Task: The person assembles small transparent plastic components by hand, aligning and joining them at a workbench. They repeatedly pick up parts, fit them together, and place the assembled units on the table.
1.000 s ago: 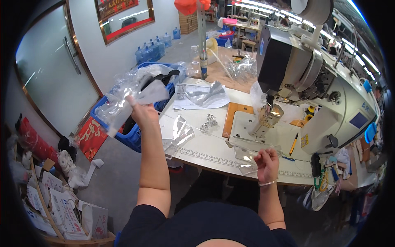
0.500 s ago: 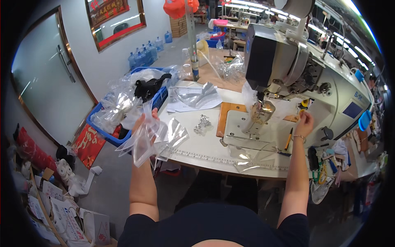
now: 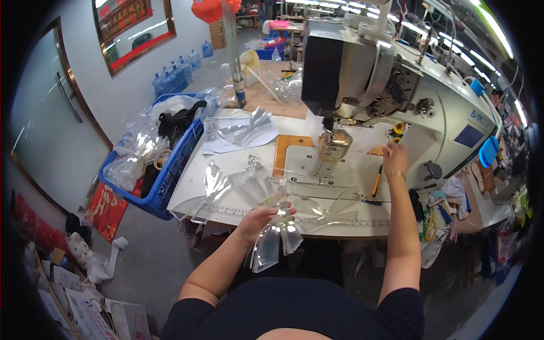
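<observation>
A bunch of clear plastic pieces (image 3: pixel 276 243) is pinched in my left hand (image 3: pixel 262 220), over the front edge of the white sewing table (image 3: pixel 190 170). The pieces fan out above and below the fingers. Beneath the arm of the sewing machine (image 3: pixel 391 85), my right hand (image 3: pixel 395 160) has its fingers drawn together beside a yellow and black round item (image 3: pixel 398 131); what they hold is too small to make out. A slim orange-handled tool (image 3: pixel 377 180) lies left of that wrist. Another clear plastic piece (image 3: pixel 212 184) rests on the table's left part.
Left of the table stands a blue basket (image 3: pixel 190 148) of plastic and black items. Papers (image 3: pixel 224 139) and a small silvery heap (image 3: pixel 255 162) lie on the table, with a ruler strip (image 3: pixel 340 221) along its front edge. Cords and tools (image 3: pixel 436 218) hang at the right.
My left hand has moved right from beside the basket to the table's front middle, carrying the clear plastic pieces. My right hand stays under the machine arm. The view has shifted right.
</observation>
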Motion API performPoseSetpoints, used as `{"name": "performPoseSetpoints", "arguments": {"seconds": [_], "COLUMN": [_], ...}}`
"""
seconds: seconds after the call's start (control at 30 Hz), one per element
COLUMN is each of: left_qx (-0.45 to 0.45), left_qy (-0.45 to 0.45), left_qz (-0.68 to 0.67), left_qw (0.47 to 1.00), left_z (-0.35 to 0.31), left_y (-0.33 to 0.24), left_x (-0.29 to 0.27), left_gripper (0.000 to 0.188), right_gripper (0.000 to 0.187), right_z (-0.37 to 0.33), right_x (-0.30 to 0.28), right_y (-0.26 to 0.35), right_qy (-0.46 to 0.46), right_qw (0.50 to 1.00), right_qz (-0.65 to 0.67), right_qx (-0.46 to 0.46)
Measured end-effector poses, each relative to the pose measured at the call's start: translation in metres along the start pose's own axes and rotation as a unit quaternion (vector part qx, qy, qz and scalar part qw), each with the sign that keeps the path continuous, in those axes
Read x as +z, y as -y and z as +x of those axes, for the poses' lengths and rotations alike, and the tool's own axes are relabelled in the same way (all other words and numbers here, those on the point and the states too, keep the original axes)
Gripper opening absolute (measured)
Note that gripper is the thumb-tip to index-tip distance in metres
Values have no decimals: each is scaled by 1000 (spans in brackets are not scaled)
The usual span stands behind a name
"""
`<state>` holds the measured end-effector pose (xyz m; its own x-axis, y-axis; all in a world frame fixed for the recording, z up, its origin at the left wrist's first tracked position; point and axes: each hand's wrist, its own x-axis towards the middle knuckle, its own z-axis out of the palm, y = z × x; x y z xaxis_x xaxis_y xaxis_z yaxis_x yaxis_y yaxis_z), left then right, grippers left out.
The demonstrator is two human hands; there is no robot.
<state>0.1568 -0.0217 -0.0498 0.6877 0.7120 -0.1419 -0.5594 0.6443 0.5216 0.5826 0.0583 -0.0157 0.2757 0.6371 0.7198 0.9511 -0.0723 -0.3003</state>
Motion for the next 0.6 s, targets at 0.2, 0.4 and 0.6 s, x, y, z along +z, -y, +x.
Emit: {"name": "performPoseSetpoints", "arguments": {"seconds": [0.2,0.4,0.6], "left_qx": [86,176,316], "left_qy": [152,25,-60], "left_qz": [19,290,387], "left_qw": [985,940,864], "left_z": [24,-1,-15], "left_y": [17,5,-13], "left_x": [11,14,35], "left_gripper": [68,72,77], "right_gripper": [40,47,55], "right_z": [-142,-148,-150], "right_x": [-52,-71,-85], "right_y": [146,220,273], "right_qy": [463,404,138], "right_qw": [699,773,917], "right_qz": [526,487,254], "right_qx": [144,43,-275]}}
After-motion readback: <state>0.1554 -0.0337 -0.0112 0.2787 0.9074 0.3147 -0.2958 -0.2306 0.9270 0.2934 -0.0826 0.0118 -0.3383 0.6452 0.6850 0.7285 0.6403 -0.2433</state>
